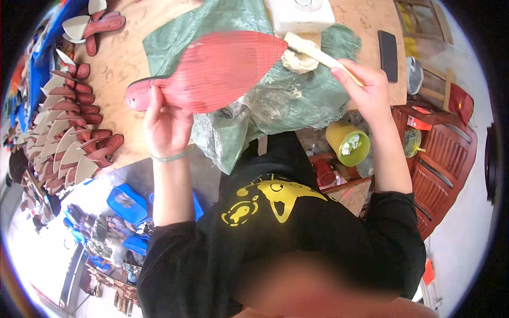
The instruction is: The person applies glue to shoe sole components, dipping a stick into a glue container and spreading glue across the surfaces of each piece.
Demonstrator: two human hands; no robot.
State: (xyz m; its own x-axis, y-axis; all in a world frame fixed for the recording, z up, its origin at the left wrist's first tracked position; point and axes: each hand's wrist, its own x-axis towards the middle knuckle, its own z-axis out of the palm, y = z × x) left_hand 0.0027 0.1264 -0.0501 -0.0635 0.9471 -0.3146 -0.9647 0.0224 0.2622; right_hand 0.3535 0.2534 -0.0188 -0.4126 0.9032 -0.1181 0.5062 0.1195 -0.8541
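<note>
My left hand (169,122) grips the narrow heel end of a red pointed shoe piece (228,71), with fingers under it and thumb at its edge. Its broad, fine-lined face is turned up, and its tip points right. In my right hand (366,87) is a brush (321,55) with a pale handle, held in closed fingers. The brush head is at the tip of the shoe piece; whether they touch I cannot tell. Below the brush lies a whitish crusted lump (299,62). A green plastic sheet (286,100) spreads under the work.
Several red shoes with beige pointed pieces (69,143) line the table's left side. A white container (303,16) stands at the back, and a phone (388,55) lies to its right. Below the table edge are a yellow bin (347,143) and a wooden chair (440,164).
</note>
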